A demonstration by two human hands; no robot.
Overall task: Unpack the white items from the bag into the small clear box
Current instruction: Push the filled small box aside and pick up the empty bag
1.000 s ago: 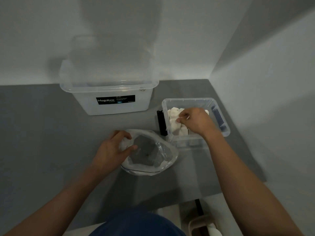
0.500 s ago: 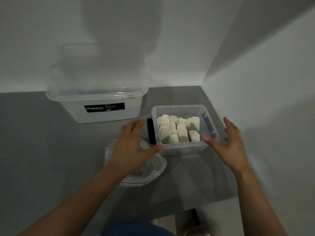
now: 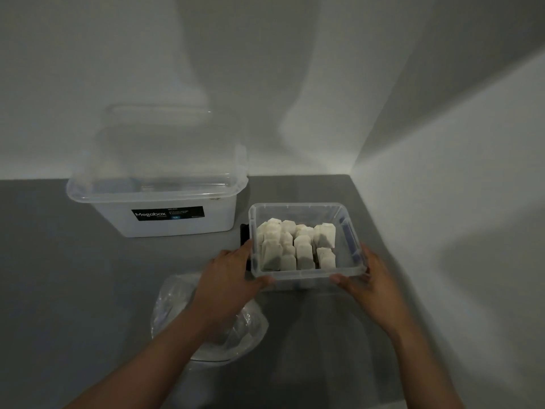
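Observation:
The small clear box (image 3: 298, 208) stands on the grey table near the right wall, filled with several white items (image 3: 296, 245) set upright in rows. My left hand (image 3: 228, 277) holds the box's left front corner, thumb along the front wall. My right hand (image 3: 367, 280) holds the right front corner the same way. The clear plastic bag (image 3: 174, 302) lies crumpled on the table under my left forearm; what it contains is hidden.
A large clear box (image 3: 177, 214) labelled Megabox, with its lid on, stands at the back left. A black latch (image 3: 244, 234) sticks out at the small box's left side. White walls close the back and right. The grey table (image 3: 59, 276) extends leftward.
My right hand left the white items inside the box and moved to its right front corner. My left hand let go of the bag and took the box's left front corner.

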